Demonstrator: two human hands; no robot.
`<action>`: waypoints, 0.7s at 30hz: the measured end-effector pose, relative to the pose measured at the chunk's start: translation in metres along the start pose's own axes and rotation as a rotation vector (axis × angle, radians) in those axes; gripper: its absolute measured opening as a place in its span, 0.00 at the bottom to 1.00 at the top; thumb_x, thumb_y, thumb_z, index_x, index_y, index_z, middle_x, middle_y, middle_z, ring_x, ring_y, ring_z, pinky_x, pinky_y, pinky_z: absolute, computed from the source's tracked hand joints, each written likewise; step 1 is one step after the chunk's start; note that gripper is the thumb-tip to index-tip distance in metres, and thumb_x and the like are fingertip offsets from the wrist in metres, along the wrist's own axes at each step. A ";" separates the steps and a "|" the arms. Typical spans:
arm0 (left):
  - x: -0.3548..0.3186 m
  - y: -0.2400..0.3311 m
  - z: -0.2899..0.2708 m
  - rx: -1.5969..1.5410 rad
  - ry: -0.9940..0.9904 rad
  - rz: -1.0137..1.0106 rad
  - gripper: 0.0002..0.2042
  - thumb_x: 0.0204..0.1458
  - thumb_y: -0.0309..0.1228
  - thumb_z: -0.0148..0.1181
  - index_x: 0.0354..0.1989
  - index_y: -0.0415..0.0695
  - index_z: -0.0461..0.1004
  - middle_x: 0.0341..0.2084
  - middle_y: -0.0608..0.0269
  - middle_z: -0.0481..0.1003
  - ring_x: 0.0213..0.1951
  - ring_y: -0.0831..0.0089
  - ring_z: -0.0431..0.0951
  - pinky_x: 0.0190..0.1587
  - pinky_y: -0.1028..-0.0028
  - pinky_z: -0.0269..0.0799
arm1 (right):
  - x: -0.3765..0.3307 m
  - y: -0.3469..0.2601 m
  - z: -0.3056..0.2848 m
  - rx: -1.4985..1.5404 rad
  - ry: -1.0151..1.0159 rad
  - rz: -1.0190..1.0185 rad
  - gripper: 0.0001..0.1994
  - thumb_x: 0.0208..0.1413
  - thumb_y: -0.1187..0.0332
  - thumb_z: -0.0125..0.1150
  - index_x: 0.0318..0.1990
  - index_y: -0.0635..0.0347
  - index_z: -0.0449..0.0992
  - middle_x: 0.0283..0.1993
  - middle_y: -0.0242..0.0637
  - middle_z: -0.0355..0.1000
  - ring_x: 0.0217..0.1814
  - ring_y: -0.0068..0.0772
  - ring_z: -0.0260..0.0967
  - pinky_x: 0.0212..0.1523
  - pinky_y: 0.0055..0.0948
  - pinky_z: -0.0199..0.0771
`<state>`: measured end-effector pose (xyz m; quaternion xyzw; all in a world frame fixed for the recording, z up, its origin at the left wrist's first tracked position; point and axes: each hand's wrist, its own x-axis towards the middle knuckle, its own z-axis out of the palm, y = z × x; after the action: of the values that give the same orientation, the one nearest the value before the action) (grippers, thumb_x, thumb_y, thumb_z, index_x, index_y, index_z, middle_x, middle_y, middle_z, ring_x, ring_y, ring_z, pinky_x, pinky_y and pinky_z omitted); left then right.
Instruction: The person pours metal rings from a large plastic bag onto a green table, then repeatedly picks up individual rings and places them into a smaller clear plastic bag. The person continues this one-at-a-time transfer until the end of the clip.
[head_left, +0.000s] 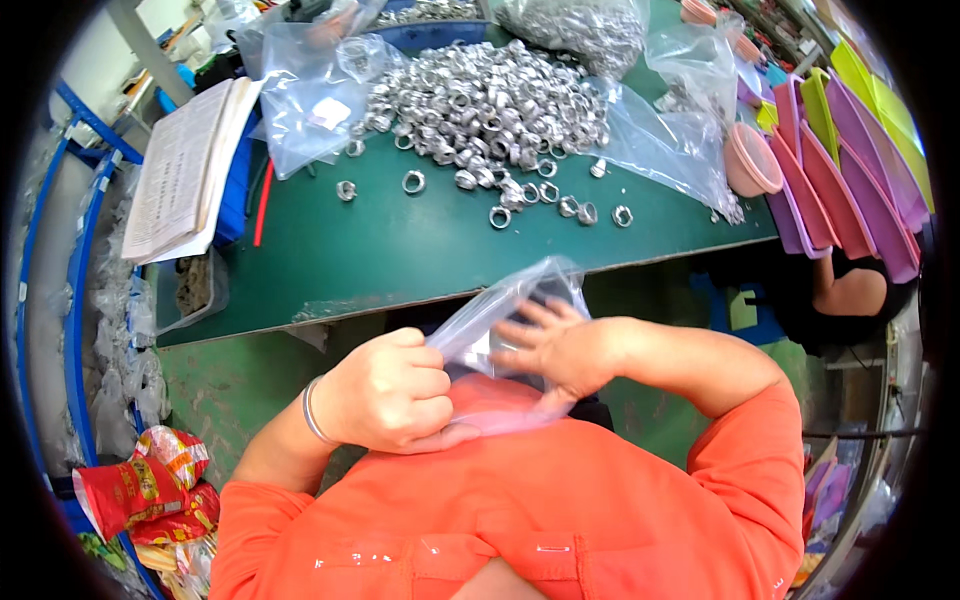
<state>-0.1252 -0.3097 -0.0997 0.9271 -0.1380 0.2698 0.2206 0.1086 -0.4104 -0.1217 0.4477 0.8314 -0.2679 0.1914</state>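
Fingers of our left hand (395,390) are curled tightly round the nine o'clock edge of a clear bag (500,295), while those of our right hand (570,350), reaching in from three o'clock, are spread wide and grip nothing we can see (blur and plastic keep us from telling whether they are inside the bag or in front). We have the bag mid-view, with loose metal rings (490,105) heaped on the green table (330,240) at twelve o'clock, papers (185,170) at ten and bins (850,160) at two.
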 end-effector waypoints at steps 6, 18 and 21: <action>-0.035 -0.031 0.039 0.055 -0.053 -0.299 0.21 0.35 0.40 0.73 0.11 0.47 0.64 0.12 0.66 0.61 0.18 0.66 0.65 0.24 0.69 0.57 | -0.010 0.035 0.029 0.499 0.215 0.008 0.22 0.55 0.54 0.60 0.53 0.57 0.72 0.57 0.49 0.67 0.60 0.50 0.63 0.58 0.45 0.63; -0.053 -0.090 0.055 -0.453 0.232 -0.463 0.14 0.37 0.33 0.71 0.12 0.46 0.69 0.12 0.68 0.68 0.17 0.69 0.69 0.23 0.72 0.58 | -0.006 0.131 0.058 0.448 1.336 0.752 0.18 0.43 0.75 0.67 0.43 0.64 0.72 0.40 0.45 0.67 0.42 0.44 0.67 0.44 0.37 0.69; -0.055 -0.091 0.056 -0.460 0.278 -0.460 0.13 0.39 0.33 0.69 0.13 0.45 0.70 0.12 0.67 0.69 0.17 0.69 0.71 0.22 0.73 0.59 | -0.001 0.125 0.050 0.557 1.420 0.733 0.15 0.44 0.78 0.63 0.41 0.65 0.72 0.38 0.43 0.67 0.37 0.39 0.66 0.39 0.32 0.69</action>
<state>-0.1117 -0.2508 -0.2036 0.8143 0.0487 0.2984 0.4955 0.2187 -0.3856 -0.1947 0.7819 0.4600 -0.0390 -0.4190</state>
